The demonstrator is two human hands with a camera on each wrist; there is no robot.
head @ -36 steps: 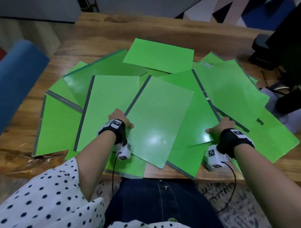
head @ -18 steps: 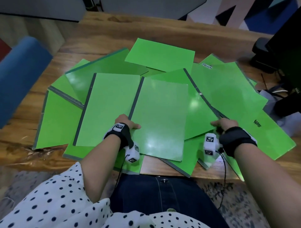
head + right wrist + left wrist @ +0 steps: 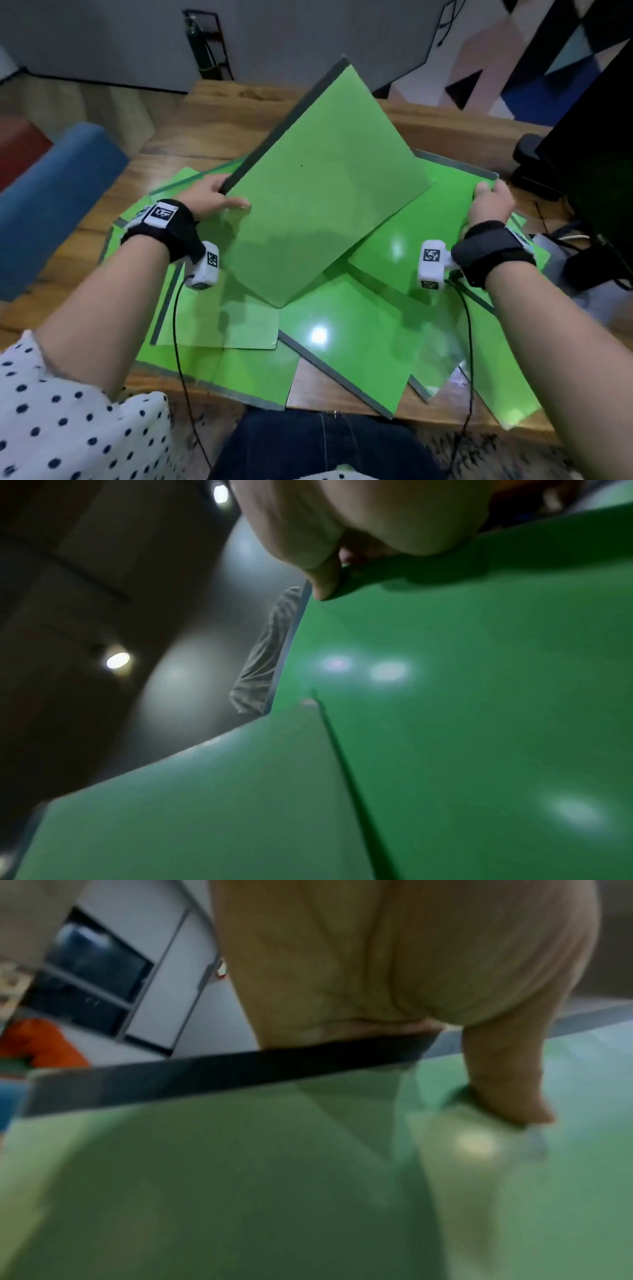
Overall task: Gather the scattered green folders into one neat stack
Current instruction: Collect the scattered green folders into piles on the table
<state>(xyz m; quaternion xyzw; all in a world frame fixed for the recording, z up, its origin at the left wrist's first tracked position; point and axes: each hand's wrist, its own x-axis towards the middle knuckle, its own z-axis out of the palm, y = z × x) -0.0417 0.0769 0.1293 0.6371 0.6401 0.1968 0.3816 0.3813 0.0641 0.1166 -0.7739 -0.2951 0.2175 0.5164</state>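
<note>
Head view: the left hand (image 3: 209, 198) grips a raised green folder (image 3: 318, 192) at the near end of its dark grey spine, thumb lying flat on the upper face and the remaining fingers curled beneath the edge. This folder is tilted steeply, its far corner lifted high above the wooden table (image 3: 212, 133) and its near corner pointing down toward the other folders (image 3: 342, 346), which lie flat and overlapping at varied angles across the table's near half, several overhanging the front edge. The left-wrist view confirms the grip: the thumb (image 3: 503, 1074) presses on the green face just inside the spine (image 3: 240, 1069), and the palm sits against the spine's edge. The right hand (image 3: 491, 204) holds the far right corner of a second folder (image 3: 442, 219), which lies lower, partly under the raised one; the fingers wrap over its grey-edged corner. In the right-wrist view a fingertip (image 3: 323, 585) curls round the folder's edge (image 3: 445, 669), with the green surface spreading below the hand. A blue chair (image 3: 58, 205) stands left of the table.
</note>
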